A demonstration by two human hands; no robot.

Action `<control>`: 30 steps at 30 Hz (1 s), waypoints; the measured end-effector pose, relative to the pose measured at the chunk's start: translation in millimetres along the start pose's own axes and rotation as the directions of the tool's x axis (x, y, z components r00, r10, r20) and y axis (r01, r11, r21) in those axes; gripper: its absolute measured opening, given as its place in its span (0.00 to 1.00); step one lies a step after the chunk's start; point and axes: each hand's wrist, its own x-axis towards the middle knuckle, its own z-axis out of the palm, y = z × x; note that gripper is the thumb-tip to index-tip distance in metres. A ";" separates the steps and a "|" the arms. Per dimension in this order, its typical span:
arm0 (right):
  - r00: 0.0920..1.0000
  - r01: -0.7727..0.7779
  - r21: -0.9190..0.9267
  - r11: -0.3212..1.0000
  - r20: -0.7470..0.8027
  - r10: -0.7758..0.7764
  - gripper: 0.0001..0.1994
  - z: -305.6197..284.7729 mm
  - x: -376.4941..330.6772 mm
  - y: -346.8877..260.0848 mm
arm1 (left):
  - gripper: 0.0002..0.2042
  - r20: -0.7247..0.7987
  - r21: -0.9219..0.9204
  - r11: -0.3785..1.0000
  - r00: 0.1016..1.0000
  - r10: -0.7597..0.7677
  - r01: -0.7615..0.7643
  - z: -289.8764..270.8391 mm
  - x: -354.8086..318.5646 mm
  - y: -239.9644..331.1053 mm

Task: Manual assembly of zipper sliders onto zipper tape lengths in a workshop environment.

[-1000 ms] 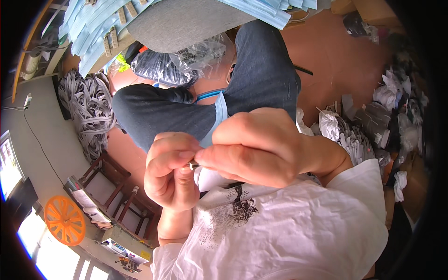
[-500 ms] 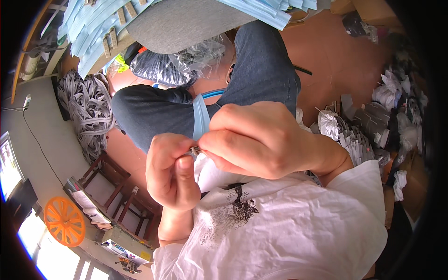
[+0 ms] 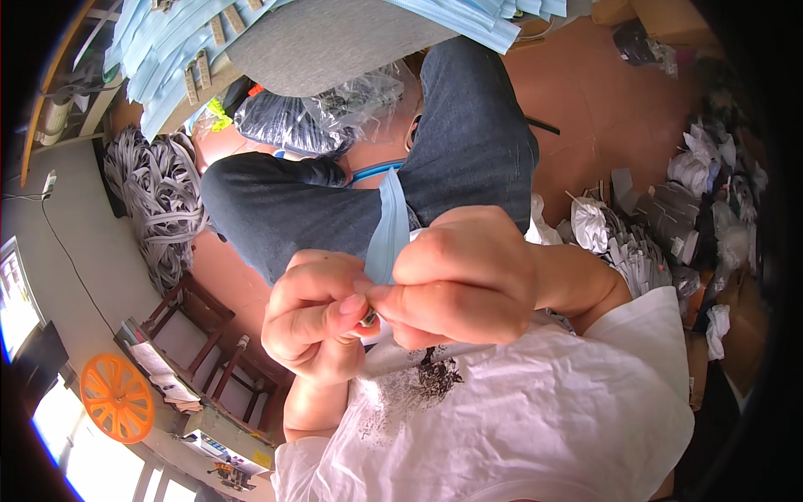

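Note:
In front of my chest both hands meet, fingertips touching. My left hand (image 3: 314,314) pinches a small metal zipper slider (image 3: 368,319) between thumb and fingers; most of it is covered. Curled against it, my right hand (image 3: 468,280) grips the lower end of a light blue zipper tape (image 3: 388,226). The tape's free end stretches away over my lap, between my thighs. Fingers hide the spot where tape and slider come together, so I cannot tell whether the tape is inside the slider.
Ahead, a grey-topped table (image 3: 335,50) carries many light blue zipper tapes (image 3: 159,50). Beneath it lies a clear plastic bag (image 3: 293,121). Grey tape is heaped (image 3: 159,201) on the left, near a wooden chair (image 3: 188,322) and an orange wheel (image 3: 117,397). Plastic-wrapped bundles (image 3: 694,209) crowd the right.
Both hands have come slightly lower, toward my chest. The tape has shifted right and shows more of its length. The slider has turned between my left fingers.

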 end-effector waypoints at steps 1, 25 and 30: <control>1.000 -0.015 0.043 0.999 -0.019 0.015 0.07 0.7 -0.9 -0.1 | 0.07 -0.008 -0.026 1.000 1.000 -0.015 0.015 0.6 -0.5 0.2; 0.793 -0.608 0.363 0.706 0.304 0.527 0.04 -13.0 14.5 11.8 | 0.04 -0.087 -0.087 0.907 0.904 -0.419 0.412 0.6 6.3 14.3; 0.748 -0.662 0.346 0.665 0.357 0.559 0.05 -13.3 11.8 12.3 | 0.04 -0.074 -0.013 0.932 0.929 -0.362 0.362 -0.6 8.1 11.6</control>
